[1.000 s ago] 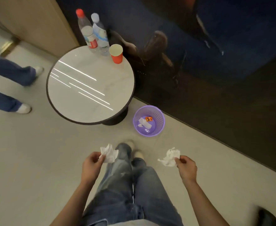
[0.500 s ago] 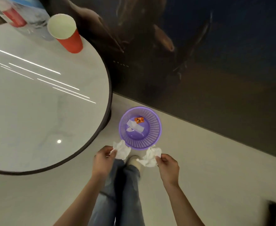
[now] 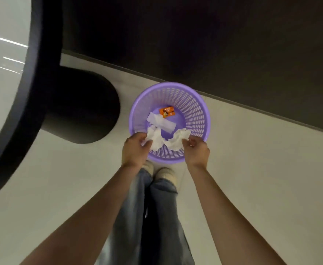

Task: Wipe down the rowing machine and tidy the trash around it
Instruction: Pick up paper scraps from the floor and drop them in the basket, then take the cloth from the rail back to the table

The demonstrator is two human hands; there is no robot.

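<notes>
A purple plastic wastebasket (image 3: pixel 195 106) stands on the floor right in front of my feet. Inside lie a flat white wrapper (image 3: pixel 161 122) and a small orange packet (image 3: pixel 166 111). My left hand (image 3: pixel 134 150) pinches a crumpled white tissue (image 3: pixel 154 138) over the near rim of the basket. My right hand (image 3: pixel 196 150) pinches a second crumpled tissue (image 3: pixel 178 139) beside it, also above the basket's opening. The two tissues nearly touch in the middle.
A round white table top with a dark edge (image 3: pixel 36 92) overhangs at the left, its black pedestal (image 3: pixel 80 108) close to the basket. A dark glossy wall (image 3: pixel 214 44) runs behind. Pale floor (image 3: pixel 261 169) spreads to the right.
I have bent down close to the basket. Both hands moved forward from just short of the rim to over the opening, still holding their tissues.
</notes>
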